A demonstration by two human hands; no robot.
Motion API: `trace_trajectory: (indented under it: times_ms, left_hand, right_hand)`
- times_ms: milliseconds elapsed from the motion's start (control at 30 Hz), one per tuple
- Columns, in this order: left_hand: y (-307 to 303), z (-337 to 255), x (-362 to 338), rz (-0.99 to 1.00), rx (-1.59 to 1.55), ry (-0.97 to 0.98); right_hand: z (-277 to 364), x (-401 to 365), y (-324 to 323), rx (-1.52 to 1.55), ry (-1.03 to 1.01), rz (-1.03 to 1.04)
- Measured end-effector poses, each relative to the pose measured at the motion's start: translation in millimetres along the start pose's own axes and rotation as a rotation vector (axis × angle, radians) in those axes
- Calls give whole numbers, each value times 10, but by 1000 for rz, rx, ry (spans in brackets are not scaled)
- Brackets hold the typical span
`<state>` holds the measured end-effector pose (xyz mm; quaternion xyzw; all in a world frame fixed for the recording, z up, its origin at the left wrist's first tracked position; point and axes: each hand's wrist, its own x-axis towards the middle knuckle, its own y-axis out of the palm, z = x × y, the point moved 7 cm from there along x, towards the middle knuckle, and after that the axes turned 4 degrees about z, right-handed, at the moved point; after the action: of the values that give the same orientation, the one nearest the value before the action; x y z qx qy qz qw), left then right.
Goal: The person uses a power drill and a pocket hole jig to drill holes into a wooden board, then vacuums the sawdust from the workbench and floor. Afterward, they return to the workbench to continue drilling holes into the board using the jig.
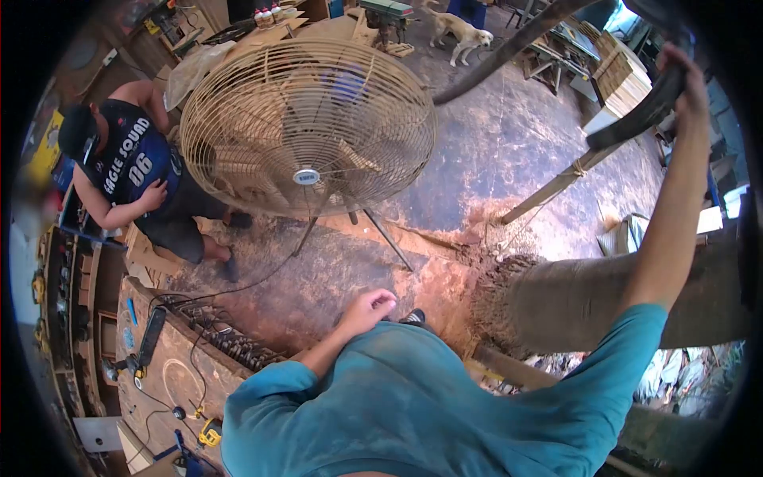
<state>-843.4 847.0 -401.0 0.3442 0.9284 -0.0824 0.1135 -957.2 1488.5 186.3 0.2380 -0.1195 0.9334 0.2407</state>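
Note:
My left hand is held low in front of my teal shirt, its fingers curled together; whether anything lies inside them is hidden. High at the right, my right hand reaches up with my arm stretched out, against a dark curved band at the top of a wooden post. Its fingers are partly hidden, and a grip on the band cannot be made out. A large round fan on thin legs stands ahead of me.
Another person in a dark jersey stands at the left. A wooden workbench with tools and cables is at lower left. A dog stands at the back. A thick trunk lies at the right.

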Motion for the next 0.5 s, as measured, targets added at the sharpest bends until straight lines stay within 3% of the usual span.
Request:
trace_trajectory:
  times_ms: [67, 233, 300, 433, 500]
  left_hand:
    - [268, -402, 204, 83, 313, 75]
    - [670, -497, 961, 156, 360, -37]
    - [797, -371, 1357, 216, 272, -76]
    - [1141, -331, 2571, 175, 71, 25]
    - [1230, -275, 3242, 83, -153, -49]
  right_hand:
    - [-654, -402, 336, 27, 87, 67]
    - [-2116, -587, 726, 172, 218, 31]
    - [-2723, -564, 864, 133, 329, -38]
    - [-4214, -472, 1310, 376, 695, 44]
    - [-4629, -441, 1615, 297, 694, 83]
